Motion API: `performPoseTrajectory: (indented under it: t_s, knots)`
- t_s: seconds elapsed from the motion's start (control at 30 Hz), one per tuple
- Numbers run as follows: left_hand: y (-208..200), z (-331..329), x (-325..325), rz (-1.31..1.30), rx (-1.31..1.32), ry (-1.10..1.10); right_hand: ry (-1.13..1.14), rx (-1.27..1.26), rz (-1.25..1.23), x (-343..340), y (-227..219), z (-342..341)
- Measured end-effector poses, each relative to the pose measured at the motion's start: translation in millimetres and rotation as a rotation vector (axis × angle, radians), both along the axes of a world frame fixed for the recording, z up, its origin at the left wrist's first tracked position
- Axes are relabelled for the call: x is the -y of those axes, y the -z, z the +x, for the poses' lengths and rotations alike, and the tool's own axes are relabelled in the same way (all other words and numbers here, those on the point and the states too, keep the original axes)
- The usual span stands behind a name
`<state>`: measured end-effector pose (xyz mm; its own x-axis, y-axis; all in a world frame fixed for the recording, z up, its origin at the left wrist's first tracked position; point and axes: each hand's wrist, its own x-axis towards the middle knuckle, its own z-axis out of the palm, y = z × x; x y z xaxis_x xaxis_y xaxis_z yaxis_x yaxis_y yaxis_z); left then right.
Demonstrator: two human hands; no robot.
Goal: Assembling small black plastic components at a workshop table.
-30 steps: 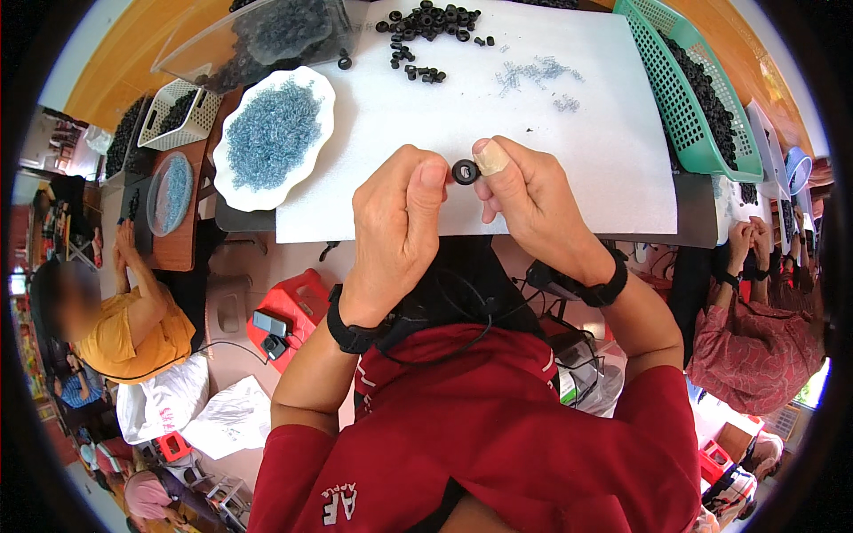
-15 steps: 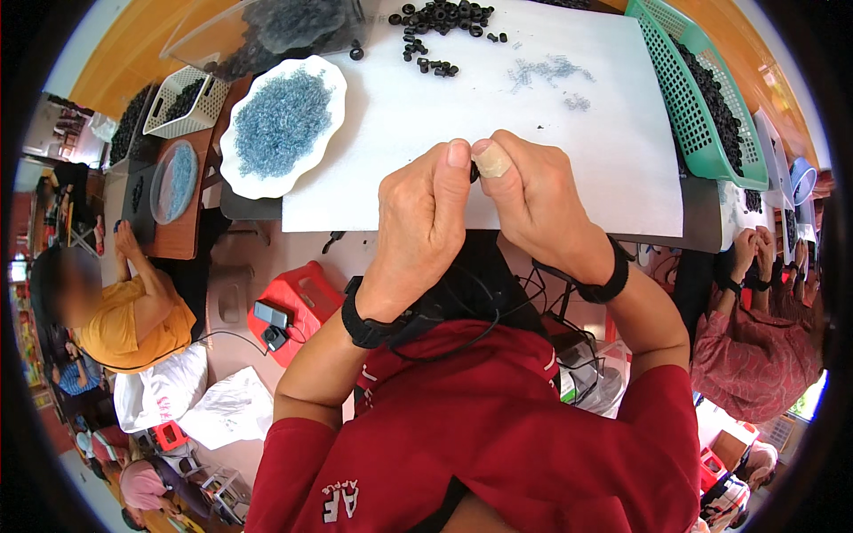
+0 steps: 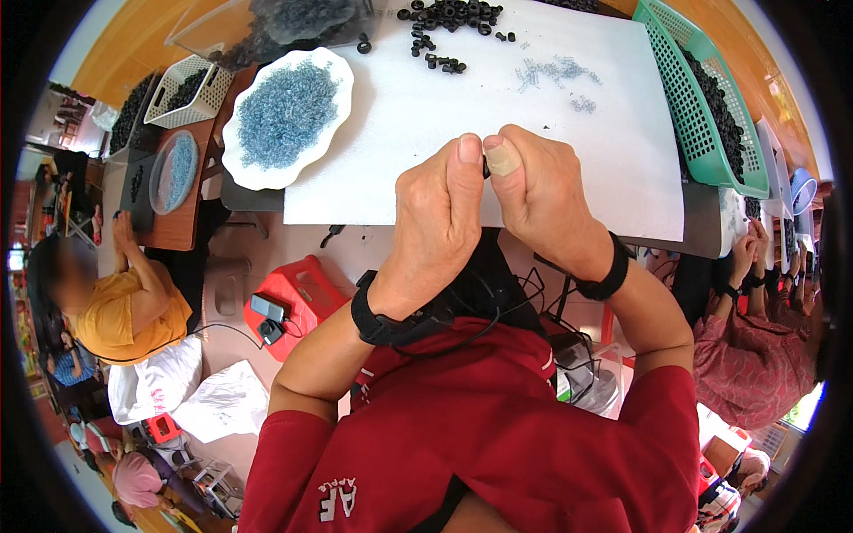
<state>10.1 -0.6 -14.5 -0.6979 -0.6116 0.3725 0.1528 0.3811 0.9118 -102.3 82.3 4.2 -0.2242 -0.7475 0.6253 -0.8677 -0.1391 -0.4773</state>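
Observation:
My left hand (image 3: pixel 435 209) and my right hand (image 3: pixel 544 182) meet over the near edge of the white sheet (image 3: pixel 391 115), both closed, thumbs side by side. A small black plastic part (image 3: pixel 485 167) shows between the thumb tips, pinched by both hands; most of it is hidden. A tan bandage (image 3: pixel 503 160) wraps the right thumb. Beyond the hands, several small black cylindrical parts (image 3: pixel 453 14) lie scattered on the sheet, and tiny clear springs (image 3: pixel 558 71) are spread right of them. Left of the hands, a white scalloped plate (image 3: pixel 345 93) holds a heap of blue-grey springs (image 3: pixel 286 114).
A green basket (image 3: pixel 653 44) of black parts stands at the table's right edge. A clear bin (image 3: pixel 213 37) with dark parts sits at the back left. Below left is a red stool (image 3: pixel 306 289) carrying small devices. Co-workers sit on both sides.
The view has shifted slightly, and both hands appear a little further right. They keep the same pinch on the black part, thumbs together. Nothing has been put down or picked up.

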Motion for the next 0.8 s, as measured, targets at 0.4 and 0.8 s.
performPoseTrajectory:
  t_s: [0.4, 0.8]
  knots:
    - [-10, 1, -7, 0.324, 0.03, 0.156, -0.076, -0.149, -0.006, -5, -2, -9]
    - [-12, -1, -1, 0.545, 0.117, 0.367, -0.094, -0.095, 0.057, -10, 3, -18]
